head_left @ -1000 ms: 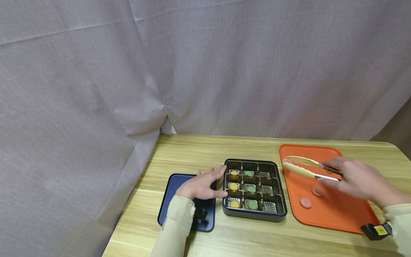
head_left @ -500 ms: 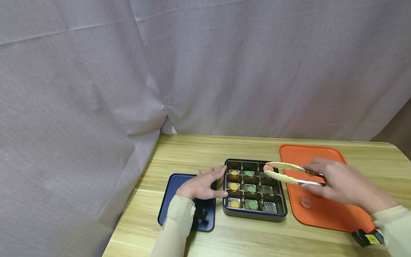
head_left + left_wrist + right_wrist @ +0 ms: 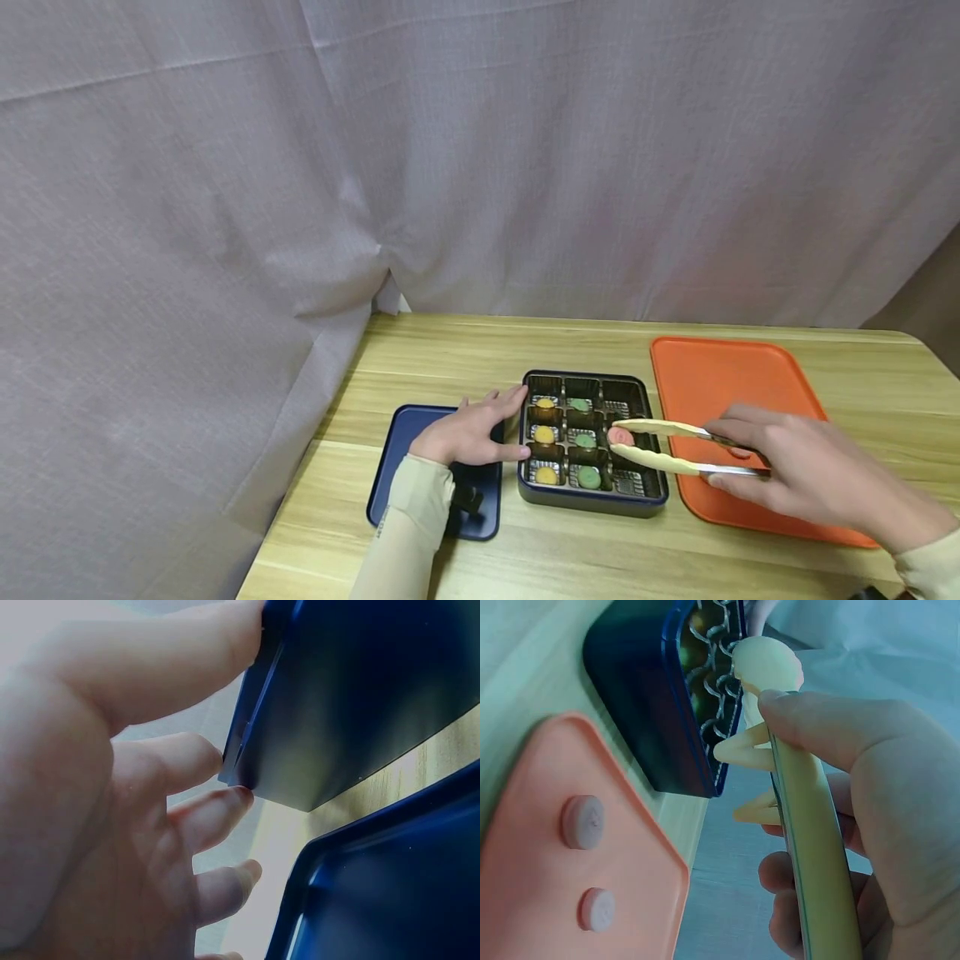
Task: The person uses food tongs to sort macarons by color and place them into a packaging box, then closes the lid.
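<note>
My right hand (image 3: 802, 467) grips a pair of tongs (image 3: 660, 427) with metal arms and pale yellow scalloped tips. Between the tips is a pink round cake (image 3: 621, 437) with a stamped top, over the middle compartment of the right column in a dark blue box (image 3: 592, 497). My left hand (image 3: 472, 429) rests against the box's left side, thumb and fingers spread and touching its wall (image 3: 360, 697). Yellow cakes (image 3: 545, 435) fill the left column and green cakes (image 3: 588, 477) the middle one. The right column's back and front compartments show no cake.
An orange tray (image 3: 712, 367) lies right of the box, bearing two pink cakes (image 3: 583, 822), mostly hidden by the hand and tongs in the head view. Left of the box, under my left wrist, lies a dark blue lid (image 3: 393, 471). A grey curtain (image 3: 525, 167) hangs behind the table.
My right hand has carried the pink cake in the tongs leftward from the orange tray to over the box, then nearer to me, to the middle right compartment. My left hand stays put.
</note>
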Demonstrator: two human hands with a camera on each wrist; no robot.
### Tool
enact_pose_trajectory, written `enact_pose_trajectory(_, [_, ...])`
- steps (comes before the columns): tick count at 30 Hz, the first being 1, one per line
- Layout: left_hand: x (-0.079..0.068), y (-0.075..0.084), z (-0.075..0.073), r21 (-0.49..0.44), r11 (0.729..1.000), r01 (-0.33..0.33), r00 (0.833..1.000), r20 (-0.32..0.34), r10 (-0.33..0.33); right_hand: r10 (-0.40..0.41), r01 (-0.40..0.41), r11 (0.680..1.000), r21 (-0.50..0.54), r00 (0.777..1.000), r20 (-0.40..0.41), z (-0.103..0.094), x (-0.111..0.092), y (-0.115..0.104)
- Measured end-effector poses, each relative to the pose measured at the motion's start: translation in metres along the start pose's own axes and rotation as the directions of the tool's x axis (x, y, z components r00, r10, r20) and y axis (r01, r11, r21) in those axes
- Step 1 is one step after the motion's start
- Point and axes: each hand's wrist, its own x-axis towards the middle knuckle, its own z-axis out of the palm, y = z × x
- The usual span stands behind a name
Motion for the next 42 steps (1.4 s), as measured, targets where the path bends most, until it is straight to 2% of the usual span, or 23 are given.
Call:
enact_pose_trajectory(10, [0.000,0.000,-0.002,-0.010,1.000,0.002,1.000,0.006,-0.002,-0.004,0.004,1.000,0.011,1.000,0.031,0.001,-0.021,-0.006])
enact_pose_trajectory(20, [-0.001,0.000,-0.003,-0.016,1.000,0.000,1.000,0.004,0.000,-0.027,0.027,1.000,0.004,0.999,0.038,0.004,-0.023,-0.005])
enact_pose_trajectory(29, [-0.002,0.002,-0.003,-0.016,1.000,0.001,1.000,0.005,-0.001,-0.003,0.004,1.000,-0.017,0.999,0.033,0.005,-0.023,-0.005])
enact_pose_trajectory(42, [-0.002,0.002,-0.004,-0.015,1.000,0.001,1.000,0.009,0.000,-0.013,0.013,0.999,-0.036,1.000,0.014,0.000,-0.028,0.000])
